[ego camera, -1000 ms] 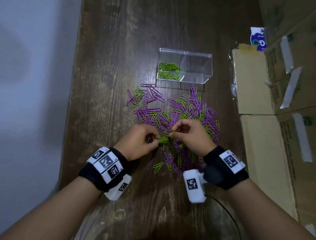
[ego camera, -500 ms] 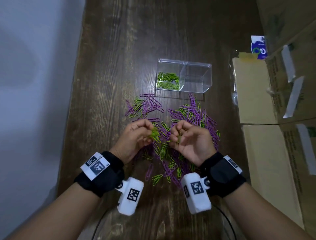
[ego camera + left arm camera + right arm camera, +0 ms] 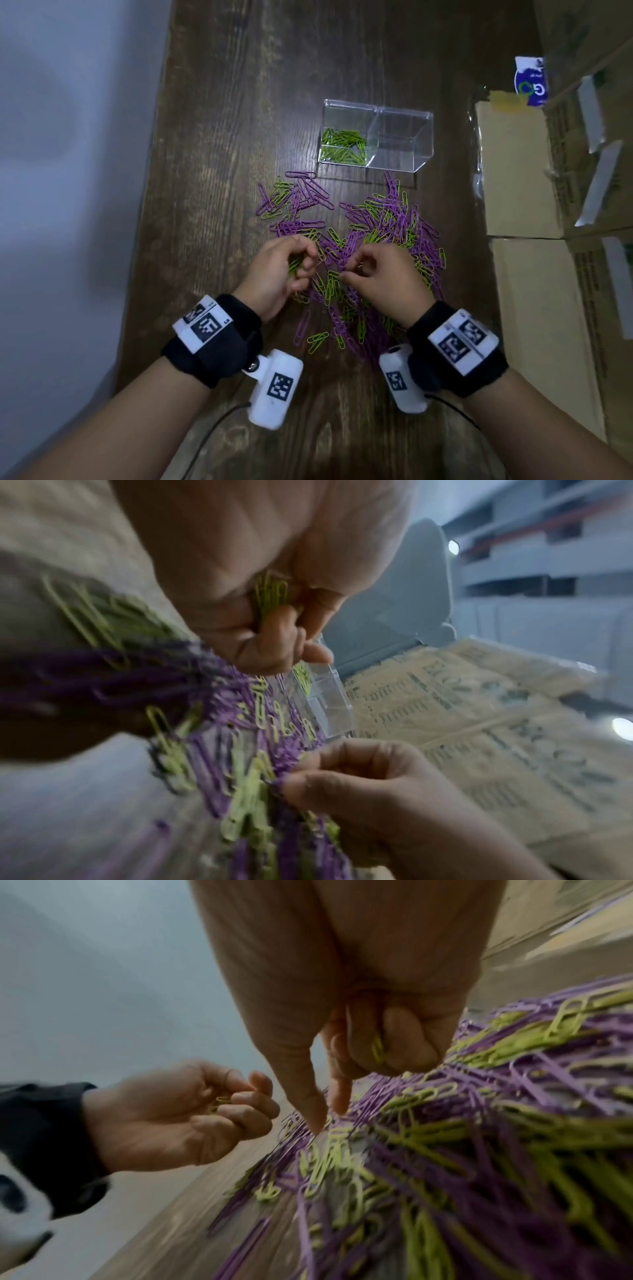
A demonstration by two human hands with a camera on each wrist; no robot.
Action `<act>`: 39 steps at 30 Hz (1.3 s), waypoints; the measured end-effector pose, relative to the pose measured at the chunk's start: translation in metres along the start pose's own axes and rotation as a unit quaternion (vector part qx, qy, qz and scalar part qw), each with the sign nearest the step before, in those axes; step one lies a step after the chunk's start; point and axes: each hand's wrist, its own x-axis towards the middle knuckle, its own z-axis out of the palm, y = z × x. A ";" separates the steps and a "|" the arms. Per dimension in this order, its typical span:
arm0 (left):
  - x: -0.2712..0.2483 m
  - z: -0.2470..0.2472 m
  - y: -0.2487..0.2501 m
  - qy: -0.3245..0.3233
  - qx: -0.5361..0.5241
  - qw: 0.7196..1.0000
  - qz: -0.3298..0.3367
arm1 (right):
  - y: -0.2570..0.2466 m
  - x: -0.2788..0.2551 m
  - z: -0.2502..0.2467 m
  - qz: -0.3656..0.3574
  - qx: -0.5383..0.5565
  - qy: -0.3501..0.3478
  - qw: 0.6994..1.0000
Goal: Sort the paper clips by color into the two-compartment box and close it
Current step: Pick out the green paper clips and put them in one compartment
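A clear two-compartment box (image 3: 404, 113) stands open at the back of the wooden table, with green clips (image 3: 342, 145) in its left compartment and the right one bare. A mixed pile of purple and green paper clips (image 3: 383, 226) spreads in front of it. My left hand (image 3: 301, 267) hovers at the pile's left edge and grips a small bunch of green clips (image 3: 270, 596) in its curled fingers. My right hand (image 3: 346, 274) reaches thumb and forefinger down into the pile (image 3: 479, 1123), and a green clip (image 3: 377, 1047) is tucked in its curled fingers.
Taped cardboard boxes (image 3: 520, 171) line the table's right side, close to the pile. A blue and white packet (image 3: 529, 82) lies behind them. The table's left edge (image 3: 150, 205) drops to a grey floor. Cables trail from the wrist cameras near me.
The hands met over the pile a second ago, then lifted apart. Now my right hand has turned down onto the pile, while the left still holds its green bunch.
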 end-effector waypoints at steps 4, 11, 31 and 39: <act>-0.004 -0.019 0.008 0.046 0.188 0.980 0.042 | -0.001 -0.014 0.015 -0.003 -0.107 -0.002 0.994; -0.016 -0.044 -0.001 0.023 0.454 0.887 0.088 | -0.005 -0.017 0.031 -0.001 -0.121 0.014 0.993; -0.021 -0.043 -0.004 0.010 0.694 0.689 0.210 | -0.006 -0.009 0.025 -0.058 -0.209 -0.042 0.975; 0.002 -0.012 -0.006 -0.045 0.748 0.625 0.220 | -0.008 -0.012 0.033 -0.090 -0.311 -0.063 0.944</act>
